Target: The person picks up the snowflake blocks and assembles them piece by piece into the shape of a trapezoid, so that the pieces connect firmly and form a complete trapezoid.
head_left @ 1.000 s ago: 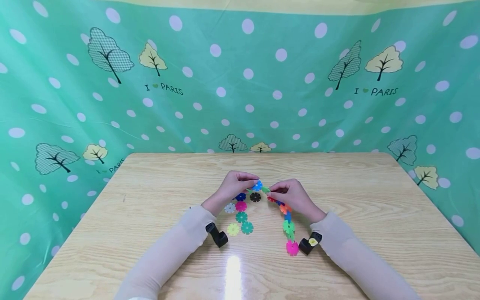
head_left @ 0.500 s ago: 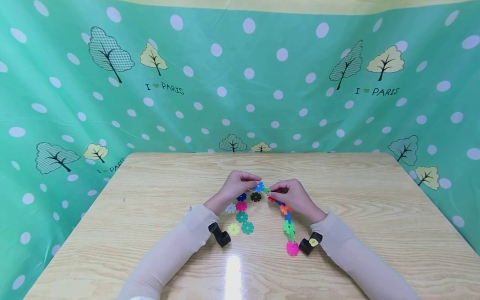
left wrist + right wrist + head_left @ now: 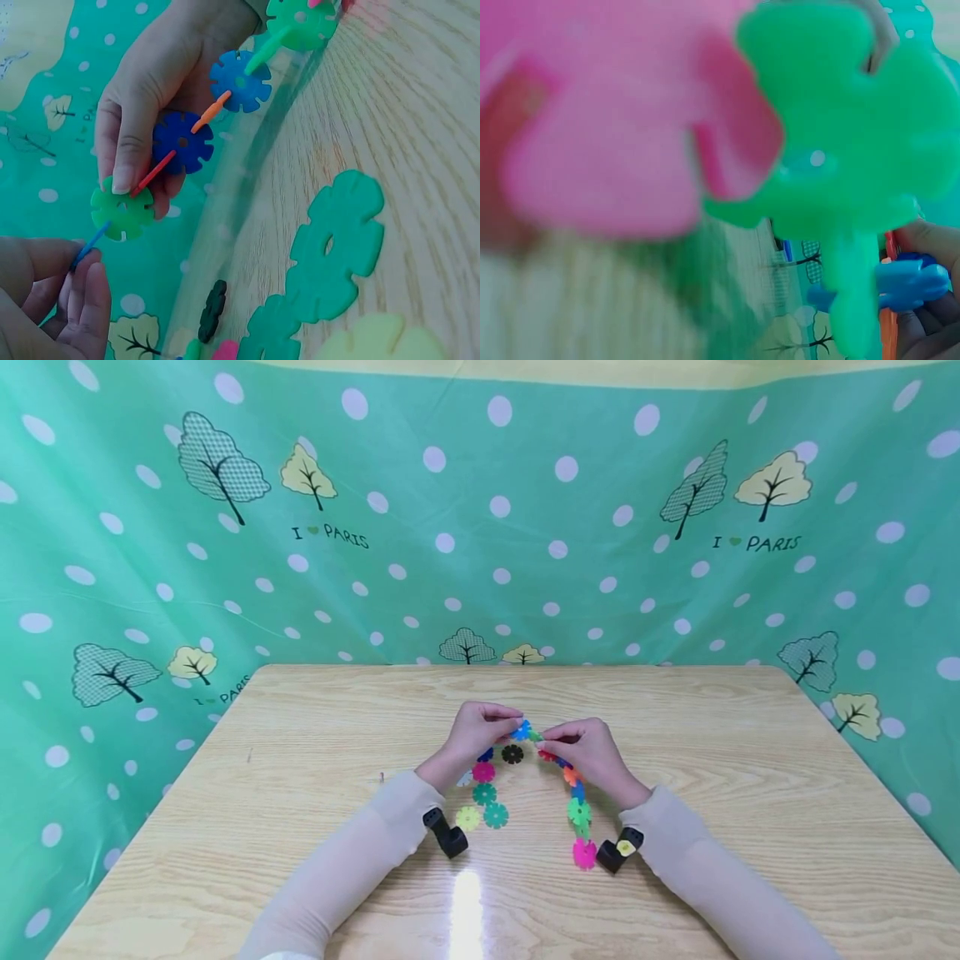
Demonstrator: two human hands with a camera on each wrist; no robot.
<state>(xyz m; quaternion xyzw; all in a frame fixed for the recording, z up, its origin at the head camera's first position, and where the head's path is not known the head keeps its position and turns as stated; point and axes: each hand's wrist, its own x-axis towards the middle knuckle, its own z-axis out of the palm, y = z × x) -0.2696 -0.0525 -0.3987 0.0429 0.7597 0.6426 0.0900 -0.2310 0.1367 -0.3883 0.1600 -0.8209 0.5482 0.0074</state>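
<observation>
Over the last second very little shifts: both hands stay raised just above the desk, and the left hand edges slightly rightward toward the right hand, narrowing the gap at the top of the chain of snowflake discs. The left fingers stay pinched together on a light blue disc, seen edge-on in the left wrist view as a thin blue sliver. The right fingers stay clamped on the green end disc of the chain, which runs from that hand down toward the person, through a dark blue disc, another blue one and a green one, to a pink disc lying on the desk beside the right wrist. The light blue disc now touches or nearly touches the green end disc's edge; whether its slot has seated cannot be told. This reads as a fitting step still in progress, with the piece aligned but not yet clearly joined. Left of the chain, loose discs lie flat on the desk, unmoved, a black disc among them.
</observation>
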